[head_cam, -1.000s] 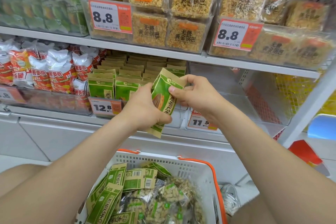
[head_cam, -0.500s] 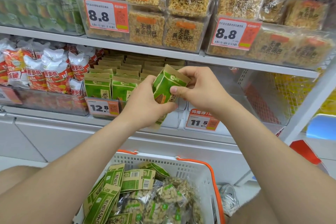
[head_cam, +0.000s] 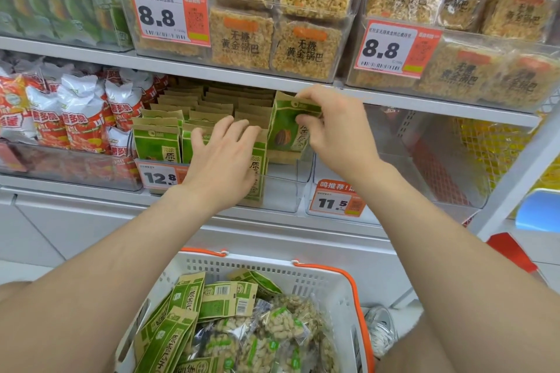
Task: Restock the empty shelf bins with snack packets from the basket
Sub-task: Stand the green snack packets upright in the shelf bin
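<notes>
At the shelf [head_cam: 75,188], a packet [head_cam: 286,130] is pinched by the right hand [head_cam: 336,127], the left hand [head_cam: 221,160] spread open; the six-o'clock basket [head_cam: 303,277] is left half-full.

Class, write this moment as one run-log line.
step: shelving | right hand pinches green packet | left hand rests on shelved packets | basket holds more packets

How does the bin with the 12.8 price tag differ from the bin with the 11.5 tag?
The 12.8 bin holds rows of upright green packets; the 11.5 bin shows none. The left hand and right hand are at the 12.8 bin, neither at the 11.5 bin. Both are clear plastic, on one shelf.
</notes>
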